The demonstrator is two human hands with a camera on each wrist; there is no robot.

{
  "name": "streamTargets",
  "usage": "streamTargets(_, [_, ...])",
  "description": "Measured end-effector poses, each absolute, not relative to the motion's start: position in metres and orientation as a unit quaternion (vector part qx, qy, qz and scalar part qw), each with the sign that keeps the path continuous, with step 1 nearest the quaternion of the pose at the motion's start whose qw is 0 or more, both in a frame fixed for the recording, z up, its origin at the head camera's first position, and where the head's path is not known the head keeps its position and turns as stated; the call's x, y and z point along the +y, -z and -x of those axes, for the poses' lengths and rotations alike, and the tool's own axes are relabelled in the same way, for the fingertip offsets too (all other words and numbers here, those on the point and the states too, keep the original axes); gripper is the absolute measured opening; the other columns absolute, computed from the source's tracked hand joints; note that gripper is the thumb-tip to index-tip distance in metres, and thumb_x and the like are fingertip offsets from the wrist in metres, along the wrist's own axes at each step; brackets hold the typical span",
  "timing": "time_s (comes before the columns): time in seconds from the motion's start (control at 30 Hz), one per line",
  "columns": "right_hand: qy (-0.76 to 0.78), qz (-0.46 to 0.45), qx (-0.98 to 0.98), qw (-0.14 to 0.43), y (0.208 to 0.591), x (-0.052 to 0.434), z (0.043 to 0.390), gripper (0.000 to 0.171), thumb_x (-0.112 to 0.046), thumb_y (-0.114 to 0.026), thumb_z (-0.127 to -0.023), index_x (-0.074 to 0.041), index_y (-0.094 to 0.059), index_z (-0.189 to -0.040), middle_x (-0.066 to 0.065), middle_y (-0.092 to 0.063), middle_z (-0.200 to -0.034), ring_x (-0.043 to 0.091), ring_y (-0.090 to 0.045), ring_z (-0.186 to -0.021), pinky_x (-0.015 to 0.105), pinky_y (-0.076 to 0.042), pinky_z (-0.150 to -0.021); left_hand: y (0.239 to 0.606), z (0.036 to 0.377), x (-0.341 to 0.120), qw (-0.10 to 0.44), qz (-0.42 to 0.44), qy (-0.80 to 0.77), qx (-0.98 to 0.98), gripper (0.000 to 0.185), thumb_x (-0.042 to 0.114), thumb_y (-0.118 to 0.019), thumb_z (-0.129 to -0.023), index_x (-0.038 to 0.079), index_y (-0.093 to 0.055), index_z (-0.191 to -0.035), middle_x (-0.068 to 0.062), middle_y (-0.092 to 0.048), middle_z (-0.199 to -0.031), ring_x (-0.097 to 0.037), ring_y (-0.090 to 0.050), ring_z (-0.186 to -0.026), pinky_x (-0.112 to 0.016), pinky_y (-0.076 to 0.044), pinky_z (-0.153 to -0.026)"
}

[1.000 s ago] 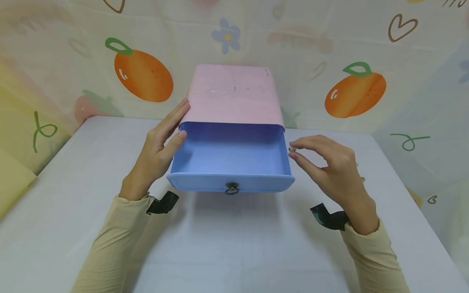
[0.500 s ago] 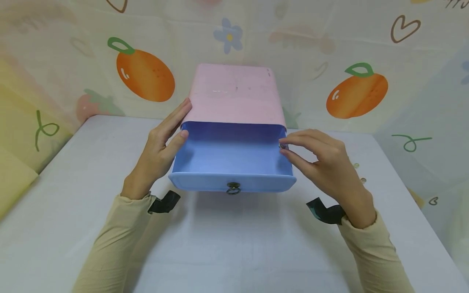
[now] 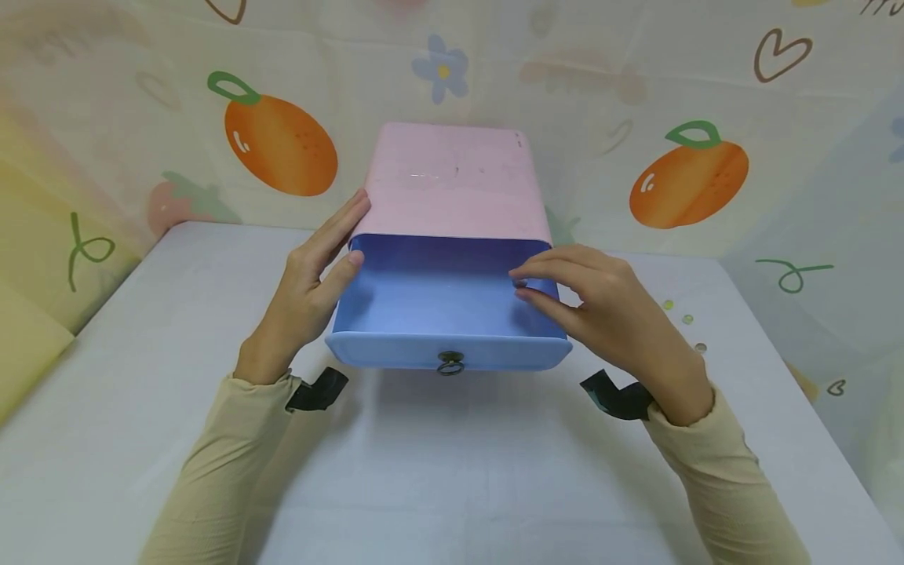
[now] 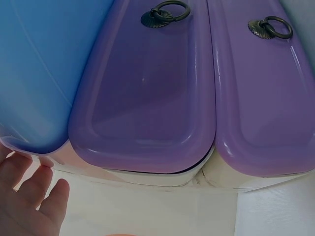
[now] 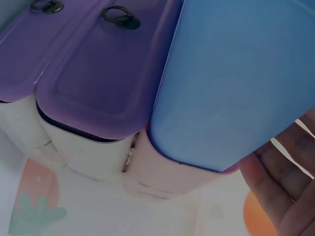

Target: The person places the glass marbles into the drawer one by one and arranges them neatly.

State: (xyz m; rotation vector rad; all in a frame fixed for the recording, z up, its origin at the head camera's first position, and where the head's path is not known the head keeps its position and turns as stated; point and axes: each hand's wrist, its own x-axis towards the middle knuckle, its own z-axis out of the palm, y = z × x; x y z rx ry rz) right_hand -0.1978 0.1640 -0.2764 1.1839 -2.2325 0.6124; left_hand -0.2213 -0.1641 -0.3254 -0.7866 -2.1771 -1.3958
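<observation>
Eyes on the blue drawer (image 3: 445,302), pulled out toward the person from under the pink top of the cabinet (image 3: 452,180), its front panel with the small ring pull (image 3: 449,362) hanging out over the white surface (image 3: 452,471). The left hand (image 3: 311,294) lies flat against the drawer's left wall, fingers (image 3: 342,224) straight and reaching up to the cabinet's corner, thumb hooked over the drawer's rim, bracing rather than gripping. The right hand (image 3: 607,310) comes in over the drawer's right wall, and here is the key relation: its fingertips (image 3: 521,284) point leftward across the rim and hang just inside the cavity, near the right wall, so the drawer floor lies directly below and to the left of them. Thumb and forefinger sit close together in a narrow pinch (whether something tiny sits between them, I cannot tell, it is too small to see). The right hand is plainly the nearer one to the drawer's inside; the drawer's long axis runs left to right, across the person. To the right of the drawer, 3 small beads (image 3: 687,319) lie on the surface, well apart from it. From the left wrist view, 2 purple drawer fronts (image 4: 147,98) with ring pulls sit closed below the blue one.
</observation>
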Motion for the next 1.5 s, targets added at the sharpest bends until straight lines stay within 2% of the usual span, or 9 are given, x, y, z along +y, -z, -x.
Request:
streamTargets(0.4, [-0.231,-0.463,-0.825,0.229,0.272,0.153,0.206,0.027,0.003,-0.080,-0.078,-0.003,-0.075,-0.103,0.004,-0.077,-0.100,0.020,-0.072,-0.097,0.036,-0.061,-0.083,0.326,0.221,-0.164,0.217,0.286,0.516,-0.778,0.054,0.001,-0.047,-0.097,0.008,-0.044,-0.150,-0.004,-0.039,-0.159,-0.016,-0.037,-0.147,-0.025,-0.031,-0.121])
streamTargets(0.73, [-0.228,-0.477,-0.824,0.205,0.268,0.147,0.218,0.020,-0.002,-0.079,-0.080,-0.002,-0.075,-0.100,0.004,-0.077,-0.096,0.016,-0.073,-0.089,0.033,-0.061,-0.081,0.325,0.222,-0.164,0.217,0.285,0.512,-0.781,0.054,0.002,-0.047,-0.097,0.009,-0.043,-0.150,-0.004,-0.039,-0.159,-0.016,-0.037,-0.147,-0.026,-0.031,-0.121])
streamTargets(1.2, [-0.188,-0.434,-0.875,0.103,0.259,0.140,0.222,0.014,-0.010,-0.074,-0.087,-0.007,-0.076,-0.101,0.001,-0.076,-0.096,0.014,-0.071,-0.091,0.034,-0.058,-0.083,0.325,0.222,-0.165,0.216,0.281,0.506,-0.786,0.054,0.004,-0.047,-0.097,0.011,-0.043,-0.151,0.000,-0.039,-0.159,-0.013,-0.037,-0.147,-0.028,-0.031,-0.121])
streamTargets(1.5, [-0.163,-0.436,-0.883,0.065,0.257,0.133,0.223,0.015,-0.010,-0.075,-0.086,-0.008,-0.077,-0.101,0.002,-0.076,-0.095,0.016,-0.071,-0.091,0.036,-0.058,-0.086,0.325,0.222,-0.164,0.217,0.283,0.510,-0.783,0.054,0.003,-0.048,-0.097,0.009,-0.043,-0.150,-0.003,-0.039,-0.159,-0.015,-0.037,-0.147,-0.027,-0.031,-0.121])
